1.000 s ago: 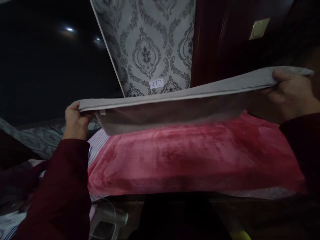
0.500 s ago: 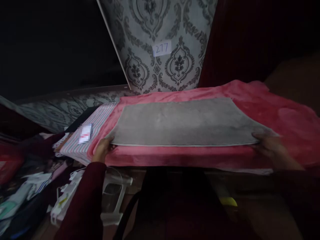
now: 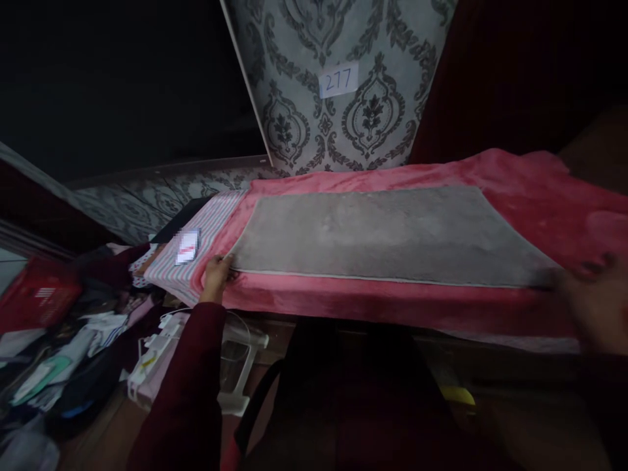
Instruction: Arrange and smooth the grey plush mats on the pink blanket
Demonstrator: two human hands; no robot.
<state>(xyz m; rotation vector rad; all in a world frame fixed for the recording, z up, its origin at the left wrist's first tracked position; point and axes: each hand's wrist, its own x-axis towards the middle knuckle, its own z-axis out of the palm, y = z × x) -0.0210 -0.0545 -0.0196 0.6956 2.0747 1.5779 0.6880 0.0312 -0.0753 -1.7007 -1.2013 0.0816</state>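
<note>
A grey towel (image 3: 363,235) with a pale edge lies spread flat over a pink plush blanket (image 3: 392,297). At its front left corner, my left hand (image 3: 216,276) is closed, with thumb and fingers pinching the towel. My right hand (image 3: 596,301) is at the front right corner, smeared by motion. Some of its fingers appear over the blanket beyond the corner, and whether it still grips the towel cannot be made out.
Left of the blanket are a striped cloth (image 3: 216,216) and a small pixelated item (image 3: 188,246). A dark screen (image 3: 132,85) stands behind. Clothes (image 3: 73,366), a red box (image 3: 36,294) and a white plastic stool (image 3: 245,373) are low at left. A paper marked 277 (image 3: 338,80) hangs on the wall.
My right hand has moved rightward and blurred at the towel's corner. My left hand keeps its pinch. The view has shifted, so the surroundings sit further right and slightly higher.
</note>
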